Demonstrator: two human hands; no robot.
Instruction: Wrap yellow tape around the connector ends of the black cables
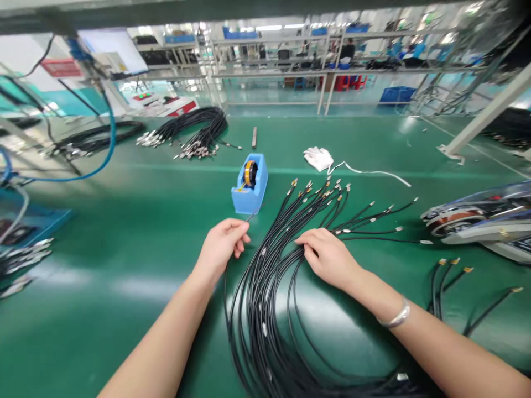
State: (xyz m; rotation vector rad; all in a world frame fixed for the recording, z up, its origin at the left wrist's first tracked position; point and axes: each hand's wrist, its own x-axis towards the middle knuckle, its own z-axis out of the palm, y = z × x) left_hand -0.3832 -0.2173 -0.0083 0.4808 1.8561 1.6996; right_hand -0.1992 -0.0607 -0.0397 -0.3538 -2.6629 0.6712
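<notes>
My left hand pinches a thin black cable between thumb and fingers, its tip reaching toward the blue tape dispenser. A roll of amber tape sits in that dispenser. To the right, a large bundle of black cables curves across the table, many ends carrying small white or yellow tags. Over the upper part of this bundle lies my right hand, its fingers curled down on some cables; the fingertips are partly hidden. A silver bracelet circles the right wrist.
Behind lie more coiled black cables, a small metal bar and a white glove. A grey machine with a reel stands at right, near several tagged cable ends. A blue hose hangs at left.
</notes>
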